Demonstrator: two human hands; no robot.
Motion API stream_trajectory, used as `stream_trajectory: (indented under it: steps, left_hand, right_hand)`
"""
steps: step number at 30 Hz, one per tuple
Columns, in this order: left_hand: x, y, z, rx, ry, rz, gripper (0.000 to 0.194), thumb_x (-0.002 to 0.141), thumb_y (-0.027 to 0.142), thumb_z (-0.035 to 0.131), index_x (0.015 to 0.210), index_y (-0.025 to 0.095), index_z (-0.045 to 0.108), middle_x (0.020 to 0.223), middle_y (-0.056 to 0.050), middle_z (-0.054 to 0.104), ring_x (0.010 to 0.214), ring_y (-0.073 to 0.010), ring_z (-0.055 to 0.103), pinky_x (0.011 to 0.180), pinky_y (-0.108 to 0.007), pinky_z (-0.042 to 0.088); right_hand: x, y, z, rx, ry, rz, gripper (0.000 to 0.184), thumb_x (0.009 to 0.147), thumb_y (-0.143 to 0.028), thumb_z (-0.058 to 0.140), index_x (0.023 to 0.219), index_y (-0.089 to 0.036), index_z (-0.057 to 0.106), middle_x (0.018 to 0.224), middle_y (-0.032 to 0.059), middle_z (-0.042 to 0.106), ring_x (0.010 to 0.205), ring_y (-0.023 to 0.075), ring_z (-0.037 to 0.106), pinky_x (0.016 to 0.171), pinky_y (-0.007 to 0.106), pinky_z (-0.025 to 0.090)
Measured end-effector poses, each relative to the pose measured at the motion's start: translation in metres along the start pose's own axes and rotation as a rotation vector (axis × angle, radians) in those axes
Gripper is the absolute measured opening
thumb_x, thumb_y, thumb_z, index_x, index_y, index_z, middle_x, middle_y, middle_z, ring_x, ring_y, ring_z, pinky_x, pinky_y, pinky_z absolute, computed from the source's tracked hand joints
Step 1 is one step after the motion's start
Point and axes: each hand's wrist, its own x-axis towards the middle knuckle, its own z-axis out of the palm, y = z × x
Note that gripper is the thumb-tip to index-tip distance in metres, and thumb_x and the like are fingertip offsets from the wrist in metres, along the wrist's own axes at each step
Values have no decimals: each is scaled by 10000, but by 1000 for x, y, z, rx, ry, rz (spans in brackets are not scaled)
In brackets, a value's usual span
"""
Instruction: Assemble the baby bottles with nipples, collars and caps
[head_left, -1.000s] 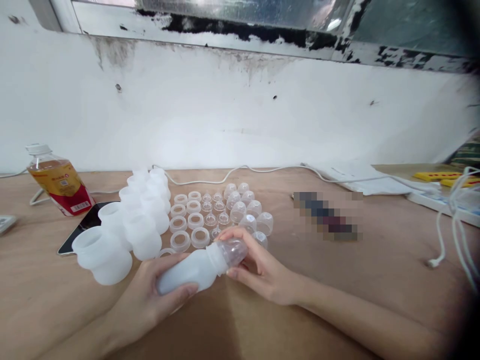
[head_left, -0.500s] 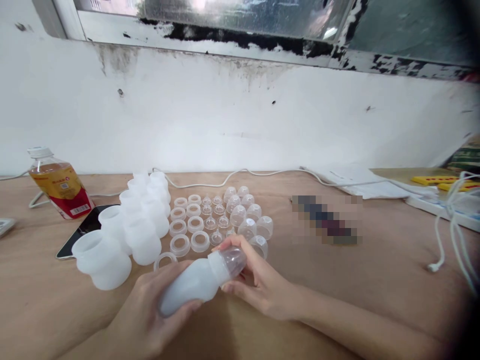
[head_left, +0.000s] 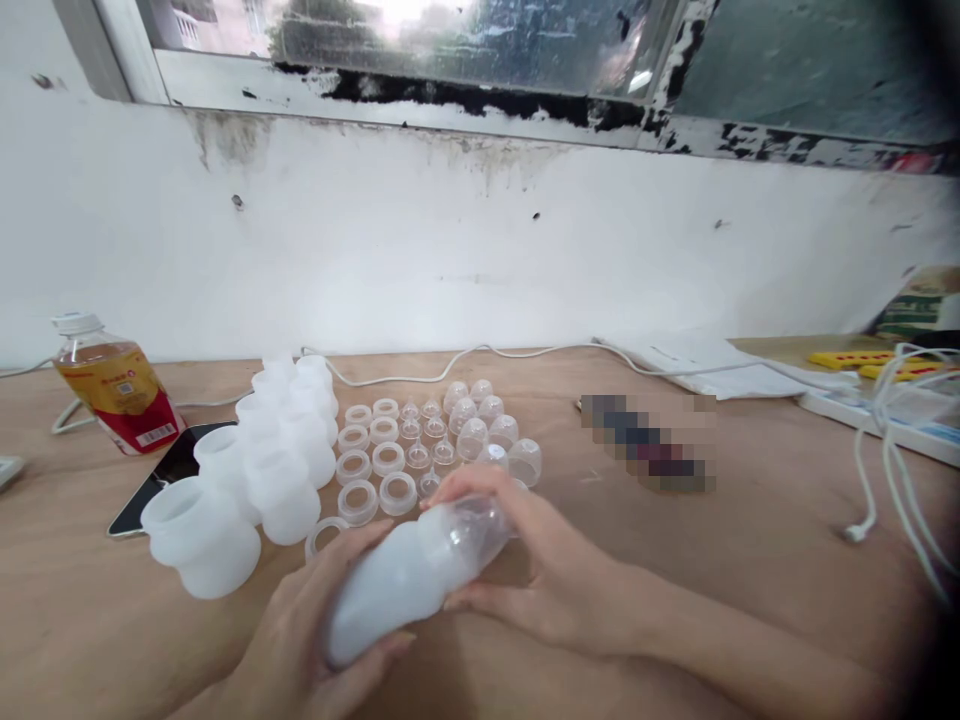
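My left hand (head_left: 300, 640) grips the body of a white translucent bottle (head_left: 390, 590), held tilted just above the wooden table (head_left: 750, 540). My right hand (head_left: 540, 570) is closed round the bottle's top, fingers on its clear dome cap (head_left: 469, 535). Behind my hands lie rows of empty white bottles (head_left: 255, 470), white rings (head_left: 367, 465), small clear teats (head_left: 424, 435) and clear dome caps (head_left: 487, 430). One loose ring (head_left: 321, 532) lies beside my left thumb.
A drink bottle with a red label (head_left: 116, 385) stands at the far left beside a dark phone (head_left: 169, 470). White cables (head_left: 877, 440) trail along the back and right. Papers (head_left: 720, 365) and a yellow object (head_left: 855, 358) lie at the right, under a white wall.
The bottle has come a little nearer and lower in my hands, and my right fingers have closed further over the cap. The view has tipped up slightly.
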Motion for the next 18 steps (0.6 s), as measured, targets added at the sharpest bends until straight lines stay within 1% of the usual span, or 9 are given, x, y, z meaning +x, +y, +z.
stream_trajectory:
  steps: [2, 4, 7, 9, 10, 11, 13, 15, 18]
  left_hand:
    - [0, 2, 1, -33, 40, -47, 577, 731, 336, 547, 1239, 224, 299, 1146, -85, 521, 915, -206, 574, 641, -253, 527]
    - [1, 2, 3, -76, 67, -71, 569, 755, 245, 512, 1264, 223, 258, 1204, -111, 447, 918, -196, 557, 572, -228, 519]
    - [3, 0, 5, -102, 61, -77, 533, 776, 150, 455, 1258, 248, 250, 1202, -110, 409, 897, -171, 542, 554, -208, 510]
    - [3, -2, 5, -80, 27, -64, 527, 779, 142, 445, 1255, 255, 250, 1184, -104, 408, 882, -162, 542, 565, -203, 513]
    - [3, -2, 4, -62, 9, -53, 522, 780, 143, 442, 1253, 255, 252, 1173, -100, 412, 863, -154, 546, 571, -200, 515]
    - [3, -2, 4, -41, -3, -41, 516, 781, 144, 441, 1249, 254, 256, 1160, -97, 418, 835, -144, 552, 574, -196, 516]
    - [3, -2, 3, -1, -15, -19, 500, 781, 146, 441, 1237, 253, 268, 1140, -91, 429, 782, -126, 558, 584, -191, 519]
    - [3, -1, 2, 20, -27, 2, 486, 781, 134, 436, 1225, 251, 278, 1128, -87, 435, 760, -114, 557, 593, -182, 517]
    - [5, -1, 2, 7, -46, 38, 471, 782, 100, 412, 1212, 248, 292, 1129, -85, 430, 782, -108, 553, 591, -164, 510]
  right_hand:
    - [5, -5, -26, 5, 125, 16, 460, 690, -278, 633, 1066, -252, 370, 1047, 27, 493, 905, 151, 528, 757, 279, 456]
    - [12, 0, -60, -20, 293, 56, 467, 694, -317, 614, 1080, -258, 358, 992, 35, 521, 791, 146, 561, 642, 262, 479]
    - [23, 29, -114, -274, 557, 94, 476, 694, -374, 578, 1106, -257, 371, 967, 45, 529, 765, 164, 554, 645, 302, 469]
    - [30, 58, -141, -460, 646, 204, 519, 685, -381, 565, 1138, -232, 361, 923, 57, 533, 722, 175, 543, 628, 325, 458]
    - [33, 73, -149, -536, 647, 281, 542, 676, -380, 565, 1147, -208, 359, 870, 60, 536, 679, 177, 535, 611, 331, 450]
    - [37, 87, -154, -592, 603, 348, 551, 676, -371, 556, 1156, -186, 357, 821, 60, 536, 655, 182, 528, 604, 334, 442]
    - [45, 111, -156, -708, 503, 424, 553, 670, -327, 543, 1162, -155, 360, 796, 71, 534, 671, 197, 525, 629, 336, 429]
    - [54, 127, -150, -813, 424, 445, 564, 662, -299, 535, 1171, -133, 356, 829, 97, 532, 721, 219, 527, 660, 336, 417]
    - [68, 140, -141, -867, 383, 451, 550, 673, -302, 518, 1167, -118, 362, 886, 135, 526, 789, 245, 530, 692, 337, 409]
